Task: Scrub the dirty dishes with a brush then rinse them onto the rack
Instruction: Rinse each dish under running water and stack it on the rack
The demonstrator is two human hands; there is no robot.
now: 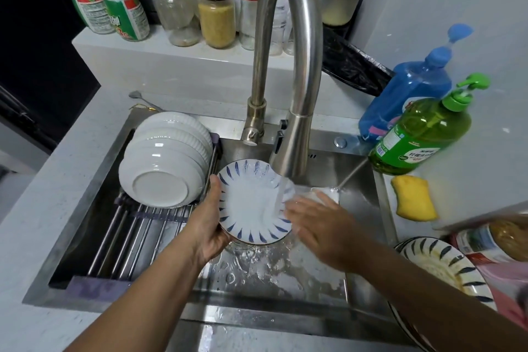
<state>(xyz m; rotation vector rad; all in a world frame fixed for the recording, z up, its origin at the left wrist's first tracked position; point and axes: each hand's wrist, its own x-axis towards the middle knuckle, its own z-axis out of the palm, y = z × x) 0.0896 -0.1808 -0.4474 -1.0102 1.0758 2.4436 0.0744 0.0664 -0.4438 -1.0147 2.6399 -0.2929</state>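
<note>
Plate [254,203], blue-striped ceramic, looks stiff, breakable and slick under the running water; I would hold it by the rim, as now. It tilts under the faucet [288,71] between both hands: the left hand [210,226] grips its left rim, the right hand [320,230] lies flat-fingered against its right edge. White bowls [165,160] sit on the rack [128,237] beyond the left hand.

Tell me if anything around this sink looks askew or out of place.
The green soap bottle leans over the sink corner, propped against the blue bottle instead of standing upright. A brush lies in the basin under the spray. Nothing looks broken.
</note>
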